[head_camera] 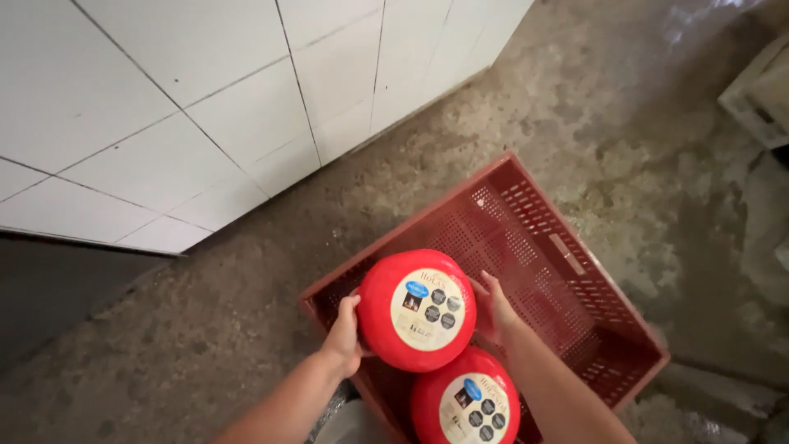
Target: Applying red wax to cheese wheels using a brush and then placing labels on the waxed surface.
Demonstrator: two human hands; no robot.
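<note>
I hold a round red cheese wheel point(415, 310) with a pale circular label between both hands, above the near end of a red perforated plastic crate point(559, 255) on the floor. My left hand point(345, 333) grips its left side and my right hand point(493, 308) presses its right side. A second red cheese wheel point(465, 400) with the same kind of label lies in the crate just below the held one.
A white tiled wall point(205, 107) runs along the upper left, with a dark opening point(49, 288) at the left edge. The floor point(641, 148) is rough, stained concrete. A pale box-like object point(760, 90) sits at the right edge.
</note>
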